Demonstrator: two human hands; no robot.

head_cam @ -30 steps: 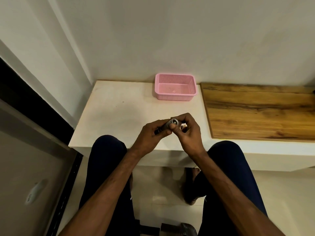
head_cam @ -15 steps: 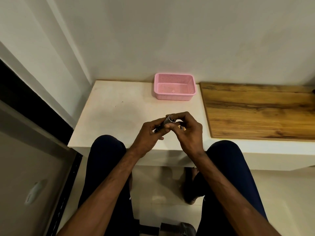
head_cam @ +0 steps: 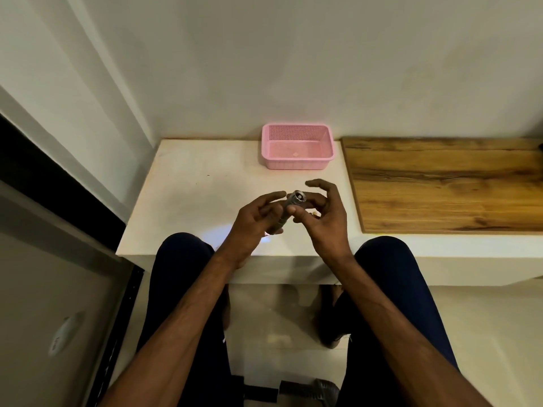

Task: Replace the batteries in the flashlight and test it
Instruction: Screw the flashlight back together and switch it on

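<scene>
Flashlight [head_cam: 289,208]: a slim grey metal cylinder, held tilted above the white table's near part. Its open round end points up and away, a pale part showing inside the rim. The lower end points down and toward the person; a faint bluish-white glow lies on the tabletop below it.

No legible text, label, brand, number or sign anywhere: none on the flashlight [head_cam: 289,209], none on the pink basket [head_cam: 297,165] at the far edge.
</scene>
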